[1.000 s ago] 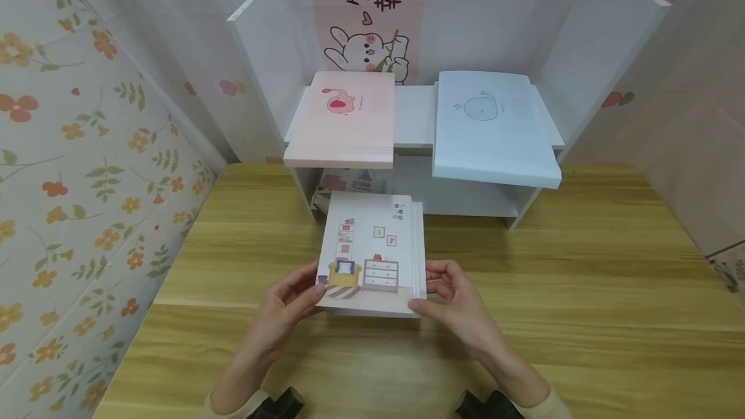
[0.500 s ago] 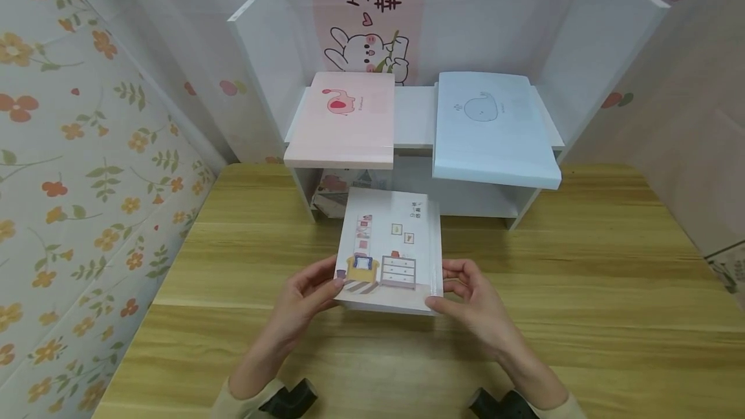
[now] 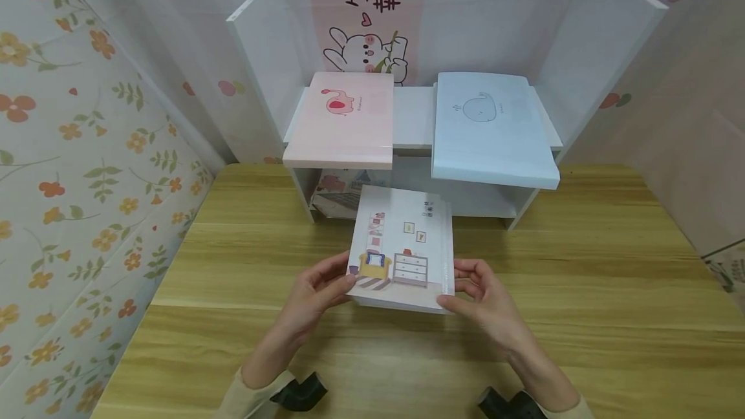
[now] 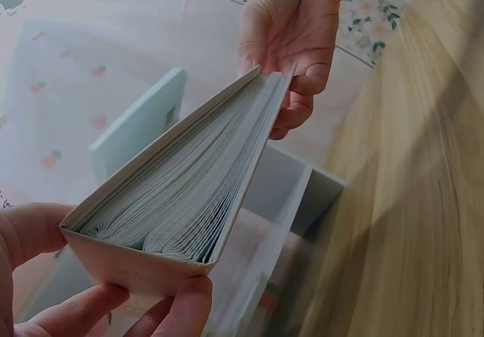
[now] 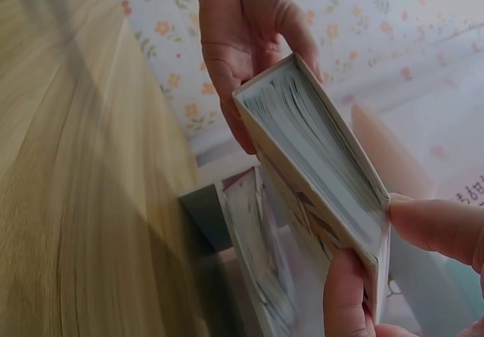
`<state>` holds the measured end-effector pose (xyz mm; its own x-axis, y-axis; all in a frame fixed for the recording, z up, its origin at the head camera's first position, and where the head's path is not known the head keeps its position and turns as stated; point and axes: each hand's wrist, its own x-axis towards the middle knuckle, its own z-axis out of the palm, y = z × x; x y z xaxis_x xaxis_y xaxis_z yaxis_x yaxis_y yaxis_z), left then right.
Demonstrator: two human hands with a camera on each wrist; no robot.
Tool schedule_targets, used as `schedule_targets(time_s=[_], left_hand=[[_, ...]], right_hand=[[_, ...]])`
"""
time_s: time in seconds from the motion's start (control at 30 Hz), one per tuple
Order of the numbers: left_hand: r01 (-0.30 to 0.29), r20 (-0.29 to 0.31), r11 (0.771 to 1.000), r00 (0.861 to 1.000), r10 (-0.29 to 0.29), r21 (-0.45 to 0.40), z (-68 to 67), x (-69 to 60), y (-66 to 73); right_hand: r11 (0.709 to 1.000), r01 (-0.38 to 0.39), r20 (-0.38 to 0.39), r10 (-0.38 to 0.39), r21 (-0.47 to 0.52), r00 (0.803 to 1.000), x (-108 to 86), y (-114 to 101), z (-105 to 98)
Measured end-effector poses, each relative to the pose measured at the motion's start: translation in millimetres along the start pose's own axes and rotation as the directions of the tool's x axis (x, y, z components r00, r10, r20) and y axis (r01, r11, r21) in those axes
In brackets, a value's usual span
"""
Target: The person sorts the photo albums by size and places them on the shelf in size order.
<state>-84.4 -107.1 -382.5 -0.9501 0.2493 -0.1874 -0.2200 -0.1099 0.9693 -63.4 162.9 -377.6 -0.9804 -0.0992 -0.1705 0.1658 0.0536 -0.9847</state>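
Observation:
Both hands hold a thick white photo album [image 3: 401,247] in front of the shelf, its cover drawn with a yellow armchair and a chest of drawers. The left hand [image 3: 317,290] grips its left edge, thumb on the cover. On the right edge the right hand [image 3: 485,306] pinches it, thumb near the lower corner. In the left wrist view, the album's page block [image 4: 181,178] fans between the covers, with the left hand's fingers [image 4: 185,307] against the spine. The right wrist view shows the right hand's thumb [image 5: 439,220] and fingers at the other side.
A white shelf [image 3: 416,115] with tall side panels stands at the back. A pink elephant album [image 3: 349,128] and a light blue whale album [image 3: 491,141] lie on top, overhanging its front. Another patterned album [image 3: 340,189] is in the lower left compartment. A wooden table [image 3: 611,290] lies beneath.
Both hands have moved to the right with the album, and slightly toward the shelf. The grip on both edges stays the same. The pink and blue albums have not moved.

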Motion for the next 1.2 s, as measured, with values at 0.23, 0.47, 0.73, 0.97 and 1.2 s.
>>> schedule_targets(time_s=[0.23,0.47,0.73,0.97,1.2], left_hand=[[-0.015,0.034,1.000,0.999,0.016,-0.013,5.9,5.9,0.1],[-0.012,0.048,1.000,0.999,0.013,-0.011,13.1,13.0,0.9],[-0.020,0.075,1.000,0.997,0.020,0.000,18.1,23.0,0.7],[-0.008,0.076,1.000,0.997,0.006,0.015,22.5,32.1,1.8],[-0.019,0.097,1.000,0.995,0.018,0.008,28.4,41.3,2.6]], right_hand=[[1.000,-0.005,-0.021,0.004,-0.030,1.000,-1.2,2.3,-7.1],[0.999,-0.007,-0.041,0.005,-0.041,0.999,-1.4,1.3,-14.5],[1.000,0.007,-0.047,-0.007,-0.005,0.999,-0.6,0.6,-20.4],[0.999,0.048,-0.038,-0.049,-0.024,0.998,0.4,1.6,-27.6],[0.997,0.057,-0.032,-0.059,-0.054,0.998,3.7,-0.2,-34.9]])
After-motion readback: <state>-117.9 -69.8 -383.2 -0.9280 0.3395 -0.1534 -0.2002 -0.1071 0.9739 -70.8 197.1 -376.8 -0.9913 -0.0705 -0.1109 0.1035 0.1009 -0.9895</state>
